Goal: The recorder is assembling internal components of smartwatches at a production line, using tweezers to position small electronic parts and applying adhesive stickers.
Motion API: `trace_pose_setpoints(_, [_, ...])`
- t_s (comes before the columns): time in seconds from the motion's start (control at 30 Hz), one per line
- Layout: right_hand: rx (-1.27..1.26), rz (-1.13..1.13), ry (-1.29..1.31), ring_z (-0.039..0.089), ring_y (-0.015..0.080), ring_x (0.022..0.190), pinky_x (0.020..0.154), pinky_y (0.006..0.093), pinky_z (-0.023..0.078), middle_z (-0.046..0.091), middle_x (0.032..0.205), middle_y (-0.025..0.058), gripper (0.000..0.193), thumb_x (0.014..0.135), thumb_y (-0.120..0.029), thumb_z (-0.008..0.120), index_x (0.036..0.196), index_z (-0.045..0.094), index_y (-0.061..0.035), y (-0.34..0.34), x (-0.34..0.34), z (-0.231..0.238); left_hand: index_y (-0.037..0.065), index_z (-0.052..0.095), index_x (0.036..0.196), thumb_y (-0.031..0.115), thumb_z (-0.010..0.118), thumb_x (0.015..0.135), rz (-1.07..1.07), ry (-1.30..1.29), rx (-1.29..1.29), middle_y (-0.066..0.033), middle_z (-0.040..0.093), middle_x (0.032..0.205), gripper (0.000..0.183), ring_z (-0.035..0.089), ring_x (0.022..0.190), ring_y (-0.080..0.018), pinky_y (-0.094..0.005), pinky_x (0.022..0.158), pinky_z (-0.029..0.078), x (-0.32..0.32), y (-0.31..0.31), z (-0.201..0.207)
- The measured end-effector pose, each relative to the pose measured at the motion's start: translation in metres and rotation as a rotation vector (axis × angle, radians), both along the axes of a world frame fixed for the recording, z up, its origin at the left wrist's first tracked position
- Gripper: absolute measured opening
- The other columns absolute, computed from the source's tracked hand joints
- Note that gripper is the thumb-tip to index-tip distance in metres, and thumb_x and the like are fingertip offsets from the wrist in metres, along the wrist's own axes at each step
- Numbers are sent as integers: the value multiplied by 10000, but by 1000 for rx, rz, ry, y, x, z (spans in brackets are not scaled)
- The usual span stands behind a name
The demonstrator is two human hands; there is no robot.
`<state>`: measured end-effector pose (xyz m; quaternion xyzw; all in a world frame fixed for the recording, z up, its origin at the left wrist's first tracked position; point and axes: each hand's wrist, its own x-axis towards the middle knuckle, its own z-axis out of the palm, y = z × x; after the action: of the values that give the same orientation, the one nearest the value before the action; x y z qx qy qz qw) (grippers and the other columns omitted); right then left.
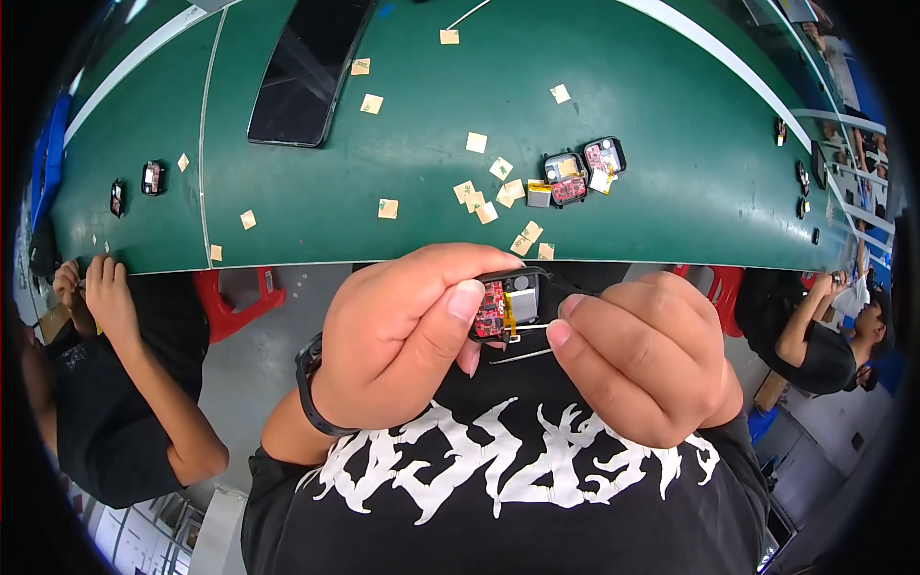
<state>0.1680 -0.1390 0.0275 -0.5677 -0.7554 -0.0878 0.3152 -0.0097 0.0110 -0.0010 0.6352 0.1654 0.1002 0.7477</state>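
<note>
Just off the table's front edge, my left hand (388, 335) grips a small open black device case (491, 311) between thumb and fingers. Inside it are a red circuit board, a silver battery (524, 305) and a strip of yellow tape. My right hand (652, 359) is closed in a pinch on thin metal tweezers (522, 357). Their two prongs are spread, the upper one reaching the lower edge of the case by the yellow tape. Whether that tip touches the case or a part inside, I cannot tell. The fingers hide the rear of the tweezers.
On the green table (316, 206) lie several beige adhesive squares (476, 142), open device cases (565, 172) with a loose battery (539, 195), and a black phone (307, 77). More devices (153, 177) lie at left. Co-workers sit on both sides; red stools (230, 307) stand below the edge.
</note>
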Motion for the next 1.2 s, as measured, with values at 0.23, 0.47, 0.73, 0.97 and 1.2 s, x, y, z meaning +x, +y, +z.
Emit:
trace_pose_setpoints(0.23, [-33,51,37,575,195,659,503,294,401,643,831,126,133,666,-9,735,776,672,33,-1,3,1,-74,626,1201,152,418,1090,7,-24,54,-148,698,997,326,601,603,-93,-232,558,502,-1,-1,-1])
trace_pose_setpoints(0.47, [-74,-34,-80,573,194,649,516,294,366,648,802,113,132,650,-16,735,761,671,16,-5,-6,16,-77,627,1202,137,416,1089,15,-2,9,-144,701,957,321,597,588,-94,-228,543,495,-2,-6,-1])
trace_pose_setpoints(0.73, [-78,-74,-108,582,186,652,519,282,364,658,793,100,110,651,-31,742,736,674,-15,-11,-5,20,-79,647,1192,112,427,1074,-1,78,38,-128,701,884,314,595,550,-94,-218,522,493,-1,-4,2])
trace_pose_setpoints(0.97, [-84,-82,-126,584,188,660,524,283,371,664,793,98,108,652,-32,747,725,669,-17,-10,-8,19,-88,646,1200,106,429,1068,16,77,77,-125,707,871,319,624,547,-99,-222,513,496,-1,-5,6])
trace_pose_setpoints(1.2, [-47,-83,-87,584,196,671,529,286,372,666,804,112,127,641,-29,747,748,685,0,-10,-15,14,-95,639,1204,114,435,1067,38,49,20,-153,714,907,323,639,559,-117,-237,539,518,-4,-8,11])
